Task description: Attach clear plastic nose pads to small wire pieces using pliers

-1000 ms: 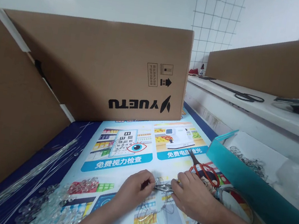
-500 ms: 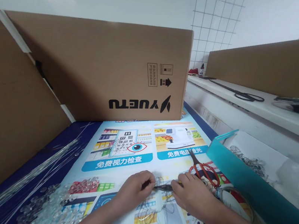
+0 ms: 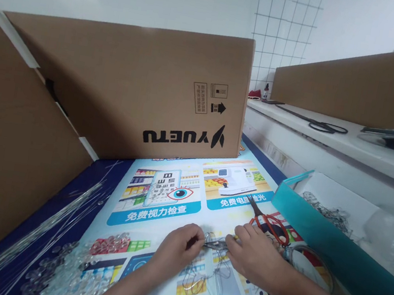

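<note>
My right hand (image 3: 253,253) is closed around small dark-jawed pliers (image 3: 216,245), which point left. My left hand (image 3: 181,245) is closed in a pinch at the tips of the jaws, on what looks like thin wire; its fingers hide most of the grip. Loops of bent wire (image 3: 219,276) hang and lie on the printed sheet just below the pliers. Beyond my right hand, close to its knuckles, rest red-handled scissors (image 3: 270,226). A coil of wire (image 3: 313,265) lies by my right wrist.
Clear beads (image 3: 75,268) are heaped at left front, with long straight wires (image 3: 53,229) behind them. A teal box (image 3: 317,236) holding tangled wire stands at right. A cardboard box (image 3: 131,92) walls off the back. Black scissors (image 3: 325,126) lie on the white ledge.
The plier jaws look a little further apart now and have shifted slightly. Both hands stay in nearly the same place.
</note>
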The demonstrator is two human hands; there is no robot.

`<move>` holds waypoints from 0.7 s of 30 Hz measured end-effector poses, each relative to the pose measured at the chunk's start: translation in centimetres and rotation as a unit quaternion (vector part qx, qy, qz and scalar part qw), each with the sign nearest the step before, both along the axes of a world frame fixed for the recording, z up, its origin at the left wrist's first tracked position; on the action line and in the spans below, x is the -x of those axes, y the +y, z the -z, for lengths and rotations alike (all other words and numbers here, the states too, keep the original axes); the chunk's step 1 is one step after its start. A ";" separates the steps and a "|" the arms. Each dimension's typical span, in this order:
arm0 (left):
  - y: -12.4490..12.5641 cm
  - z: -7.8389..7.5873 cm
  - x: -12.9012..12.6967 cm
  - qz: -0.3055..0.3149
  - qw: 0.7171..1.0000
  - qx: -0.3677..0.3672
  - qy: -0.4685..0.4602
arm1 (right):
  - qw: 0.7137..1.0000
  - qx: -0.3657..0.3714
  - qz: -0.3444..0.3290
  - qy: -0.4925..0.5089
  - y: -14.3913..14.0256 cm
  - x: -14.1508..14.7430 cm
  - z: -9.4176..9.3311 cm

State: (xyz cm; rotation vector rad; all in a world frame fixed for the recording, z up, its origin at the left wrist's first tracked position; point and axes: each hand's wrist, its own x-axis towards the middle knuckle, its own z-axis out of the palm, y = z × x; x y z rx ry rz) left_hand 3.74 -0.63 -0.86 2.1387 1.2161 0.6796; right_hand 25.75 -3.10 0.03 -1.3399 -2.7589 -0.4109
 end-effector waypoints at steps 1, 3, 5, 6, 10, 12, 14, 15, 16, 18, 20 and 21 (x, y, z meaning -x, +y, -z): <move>0.0 0.0 0.0 0.001 1.000 0.000 0.000 | 1.000 -0.009 -0.003 -0.009 0.0 0.0 -0.1; 0.0 0.0 0.0 0.001 1.000 -0.001 0.000 | 0.999 -0.026 -0.009 -0.023 -0.1 0.1 -0.2; 0.1 0.1 0.0 0.001 1.000 -0.002 0.000 | 0.999 -0.037 -0.018 -0.032 -0.2 0.1 -0.3; 0.1 0.2 0.0 0.000 1.000 -0.003 0.000 | 0.998 -0.040 -0.021 -0.035 -0.2 0.1 -0.3; 0.0 0.2 0.0 0.002 1.000 -0.004 0.003 | 0.998 -0.054 -0.027 -0.033 -0.3 0.2 -0.4; -0.1 0.1 -0.1 0.006 1.000 -0.002 0.005 | 0.997 -0.057 -0.029 -0.031 -0.4 0.3 -0.3; -0.2 0.0 -0.1 0.009 1.000 -0.001 0.006 | 0.998 -0.056 -0.031 -0.029 -0.4 0.4 -0.2; -0.2 -0.1 -0.1 0.011 1.000 -0.002 0.006 | 0.998 -0.054 -0.031 -0.027 -0.4 0.4 -0.2; -0.2 -0.1 -0.2 0.011 1.000 -0.003 0.005 | 0.998 -0.052 -0.029 -0.026 -0.4 0.5 -0.1; -0.2 0.0 -0.1 0.010 1.000 -0.006 0.003 | 0.998 -0.050 -0.024 -0.023 -0.4 0.6 0.0; -0.2 0.1 -0.1 0.009 1.000 -0.008 0.002 | 0.999 -0.045 -0.020 -0.018 -0.4 0.6 0.0; -0.2 0.2 -0.1 0.008 1.000 -0.008 0.003 | 0.999 -0.043 -0.018 -0.016 -0.4 0.5 -0.1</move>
